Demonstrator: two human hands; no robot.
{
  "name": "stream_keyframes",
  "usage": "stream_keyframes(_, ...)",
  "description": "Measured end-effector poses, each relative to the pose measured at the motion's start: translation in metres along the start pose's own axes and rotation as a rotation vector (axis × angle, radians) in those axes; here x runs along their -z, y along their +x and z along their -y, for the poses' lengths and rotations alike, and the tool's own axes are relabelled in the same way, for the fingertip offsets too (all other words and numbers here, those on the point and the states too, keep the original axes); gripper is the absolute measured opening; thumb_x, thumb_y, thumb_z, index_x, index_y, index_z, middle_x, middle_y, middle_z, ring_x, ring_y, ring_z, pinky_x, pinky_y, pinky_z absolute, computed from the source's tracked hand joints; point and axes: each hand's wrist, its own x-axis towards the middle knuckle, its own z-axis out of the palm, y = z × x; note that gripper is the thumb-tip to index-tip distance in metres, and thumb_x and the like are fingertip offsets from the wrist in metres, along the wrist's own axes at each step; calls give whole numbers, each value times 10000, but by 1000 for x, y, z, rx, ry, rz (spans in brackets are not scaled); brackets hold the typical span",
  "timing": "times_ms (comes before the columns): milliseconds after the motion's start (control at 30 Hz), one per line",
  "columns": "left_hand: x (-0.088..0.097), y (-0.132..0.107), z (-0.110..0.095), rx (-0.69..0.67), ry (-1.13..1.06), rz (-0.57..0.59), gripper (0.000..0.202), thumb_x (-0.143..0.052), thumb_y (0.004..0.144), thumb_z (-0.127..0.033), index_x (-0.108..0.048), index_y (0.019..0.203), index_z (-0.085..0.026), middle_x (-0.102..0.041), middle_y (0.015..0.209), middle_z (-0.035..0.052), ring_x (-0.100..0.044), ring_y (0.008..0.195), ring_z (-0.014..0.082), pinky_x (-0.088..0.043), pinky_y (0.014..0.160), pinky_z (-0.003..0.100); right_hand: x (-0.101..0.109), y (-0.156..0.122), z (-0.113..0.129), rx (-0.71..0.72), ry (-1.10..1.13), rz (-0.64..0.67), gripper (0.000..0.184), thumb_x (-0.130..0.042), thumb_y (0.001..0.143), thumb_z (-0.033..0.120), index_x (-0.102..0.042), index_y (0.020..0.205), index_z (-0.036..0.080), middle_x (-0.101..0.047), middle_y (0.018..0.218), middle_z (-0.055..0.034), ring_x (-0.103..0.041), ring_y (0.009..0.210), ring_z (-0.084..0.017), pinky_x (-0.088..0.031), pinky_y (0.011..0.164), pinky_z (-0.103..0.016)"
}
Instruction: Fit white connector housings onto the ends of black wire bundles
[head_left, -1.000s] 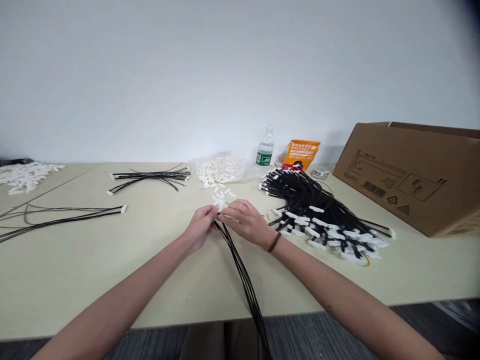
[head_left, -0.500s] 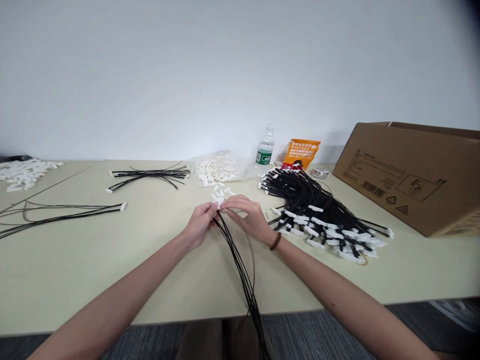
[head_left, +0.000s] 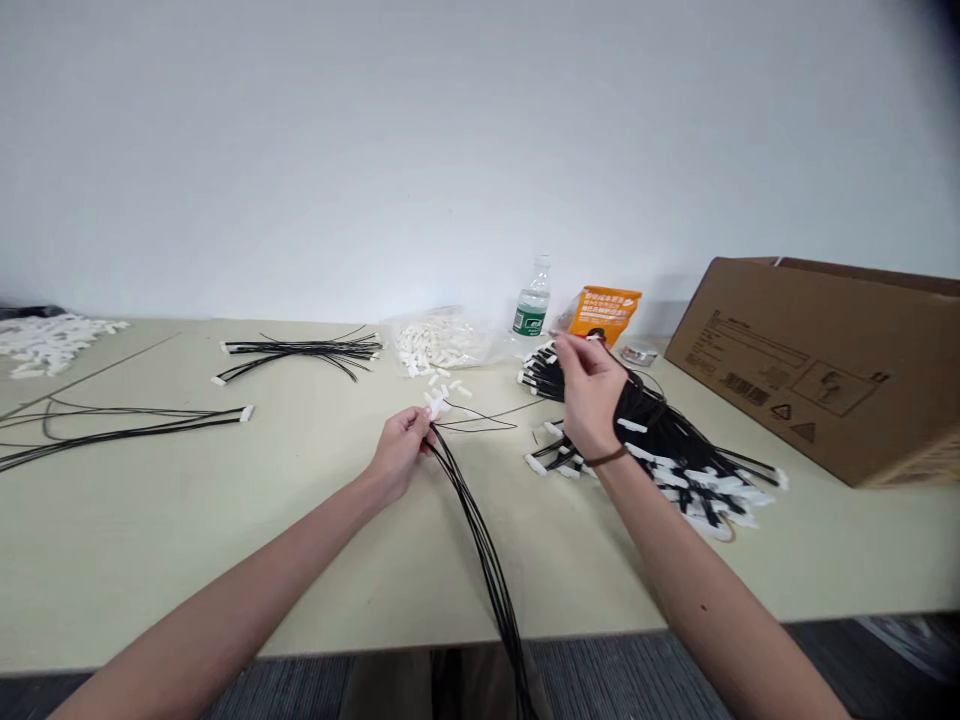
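Note:
My left hand (head_left: 401, 445) is closed on a white plastic connector (head_left: 436, 403) with several black wires (head_left: 480, 540) running from it over the table's front edge. My right hand (head_left: 594, 390) is lifted in front of a large bundle of black wires with white connectors (head_left: 667, 460). Its thumb and fingertips are pinched together; what they hold, if anything, is too small to make out. Thin loose wires (head_left: 487, 425) cross the table between my hands. Just beyond my left hand lie a few small white pieces (head_left: 454, 386).
At the back stand a plastic bag of white pieces (head_left: 439, 340), a water bottle (head_left: 531, 300) and an orange pouch (head_left: 604, 312). A cardboard box (head_left: 795, 370) takes up the right side. To the left lie wire bundles (head_left: 315, 350), a wired connector (head_left: 246, 413) and piled white connectors (head_left: 49, 342).
My right hand has left the connector and moved right and up, in front of the wire bundle. My left hand still grips the connector in nearly the same spot.

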Motion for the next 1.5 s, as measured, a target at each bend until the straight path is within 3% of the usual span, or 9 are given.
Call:
stream_keyframes(133, 1, 1, 1, 14, -28, -31, 360, -589, 669, -484, -581, 734, -130, -478, 537, -20, -419, 500, 74, -317, 487, 206, -15, -35, 9, 267, -219, 269, 181, -595, 780, 278, -611, 644, 159, -351, 518, 55, -331, 489, -75, -279, 495, -234)
stream_keyframes(300, -2, -1, 0, 15, -56, -14, 343, -594, 672, -471, -579, 732, -133, -483, 541, -22, -421, 500, 74, -323, 495, 208, -29, -67, 9, 433, -305, 422, 228, -553, 812, 209, -514, 592, 164, -328, 531, 47, -344, 538, -92, -286, 533, -236)
stream_keyframes(1067, -5, -2, 1, 6, -96, -15, 321, -597, 681, -452, -576, 736, -136, -485, 560, -23, -439, 532, 82, -356, 517, 213, -31, -72, 5, 418, -310, 374, 241, -548, 822, 212, -473, 595, 182, -328, 526, 49, -338, 540, -101, -285, 539, -240)
stream_keyframes(1500, -8, -5, -1, -83, -46, -44, 338, -591, 677, -473, -580, 723, -138, -478, 543, -25, -432, 510, 78, -345, 495, 204, -33, -77, 2, 392, -362, 343, 246, -554, 820, 226, -474, 591, 185, -377, 515, 45, -356, 546, -106, -300, 546, -246)
